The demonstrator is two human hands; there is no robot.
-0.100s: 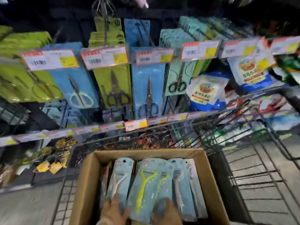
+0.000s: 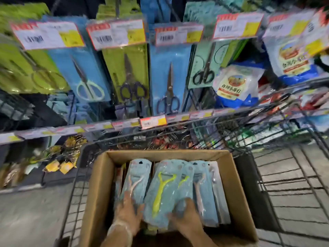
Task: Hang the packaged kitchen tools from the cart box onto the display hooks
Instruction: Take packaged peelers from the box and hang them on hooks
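Note:
A cardboard box (image 2: 99, 184) stands in the wire cart, filled with light blue packs of peelers. My left hand (image 2: 128, 214) and right hand (image 2: 187, 218) are both inside it, near its front. They grip a bundle of packs from either side, with a yellow peeler pack (image 2: 160, 191) on top. A pink peeler pack (image 2: 137, 177) lies to the left under my left fingers. More peeler packs (image 2: 204, 189) lie to the right. Above the cart, packaged scissors (image 2: 170, 82) hang on display hooks behind price tags (image 2: 178, 33).
The black wire cart (image 2: 292, 175) surrounds the box, and its front rim touches the shelf edge with its row of small price labels (image 2: 153, 121). White and blue bags (image 2: 235, 86) hang at the right. Small yellow items (image 2: 60, 164) hang low on the left.
The view has tilted down a little, so more of both hands and wrists shows. The hands stay on the same bundle of packs.

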